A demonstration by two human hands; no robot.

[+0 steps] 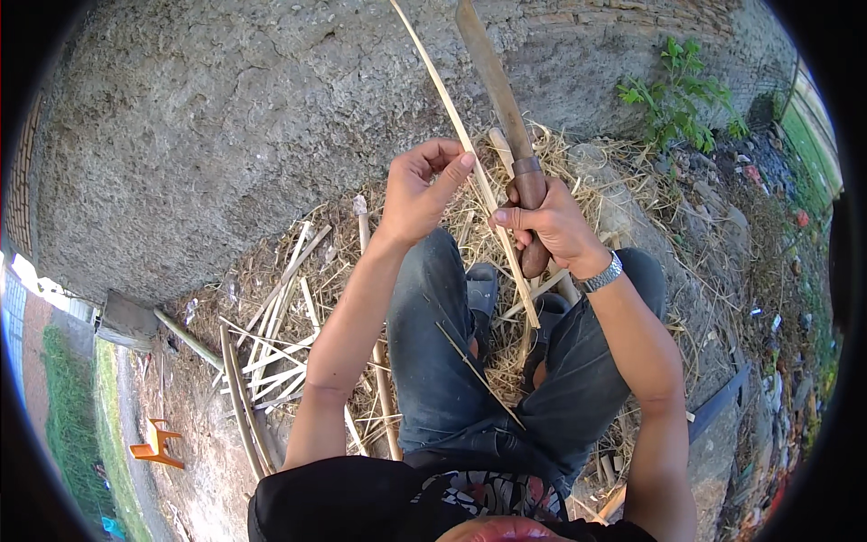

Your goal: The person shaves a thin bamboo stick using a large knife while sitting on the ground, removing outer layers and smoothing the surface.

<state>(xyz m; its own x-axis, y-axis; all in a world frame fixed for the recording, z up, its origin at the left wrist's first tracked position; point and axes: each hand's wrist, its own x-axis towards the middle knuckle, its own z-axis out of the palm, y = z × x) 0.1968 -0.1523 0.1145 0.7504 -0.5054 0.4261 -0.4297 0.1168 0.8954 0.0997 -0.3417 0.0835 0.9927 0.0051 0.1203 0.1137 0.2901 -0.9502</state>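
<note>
A long, thin bamboo strip (449, 101), pale and slightly bowed, slants in front of me from the top of the view down between my knees. The thumb of my left hand (421, 188) lies against its edge with the fingers curled, pinching it partway along. My right hand (553, 226) is closed around the dark wooden handle of a machete (499, 81). The blade points up and away, its tip near the upper rim. My right thumb also presses on the bamboo strip, just left of the handle; the fingers underneath are partly hidden.
Split strips (278, 348) lie in a loose pile left of my legs, beside longer poles (380, 379). A rough grey wall (226, 117) rises ahead. Straw (578, 163) covers the ground near a green plant (686, 99). An orange plastic chair (158, 443) stands far left.
</note>
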